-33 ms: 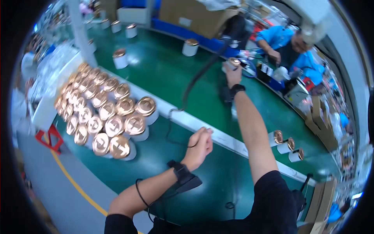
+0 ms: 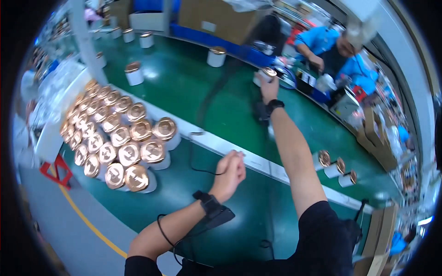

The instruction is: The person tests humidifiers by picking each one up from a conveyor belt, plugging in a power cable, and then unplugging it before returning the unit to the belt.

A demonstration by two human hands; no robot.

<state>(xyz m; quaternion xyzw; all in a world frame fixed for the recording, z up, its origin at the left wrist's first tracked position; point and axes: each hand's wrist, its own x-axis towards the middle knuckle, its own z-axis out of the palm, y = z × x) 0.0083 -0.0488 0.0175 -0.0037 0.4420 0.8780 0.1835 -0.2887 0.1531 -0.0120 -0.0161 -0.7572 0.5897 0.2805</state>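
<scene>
My right hand (image 2: 267, 85) reaches far across the green belt, its fingers wrapped round a white jar with a shiny copper-coloured lid (image 2: 267, 71). My left hand (image 2: 229, 175) is curled closed above the near green surface, close to the white rail (image 2: 212, 140). A thin black cord (image 2: 202, 170) runs from the rail to this hand. Whatever its fingers may hold is hidden. To its left stand several rows of white jars with copper lids (image 2: 136, 178), packed together.
Single jars stand farther off, one at the belt's far side (image 2: 216, 56) and another at left (image 2: 134, 73). Three jars (image 2: 335, 167) sit right of my right forearm. A co-worker (image 2: 329, 50) in blue sits across the belt beside a black bin. A cardboard box (image 2: 378, 239) stands at lower right.
The whole view has shifted a little, moving the scene leftward in the picture. A blurred dark cable over the belt has swung left. My right hand keeps the jar; my left stays curled.
</scene>
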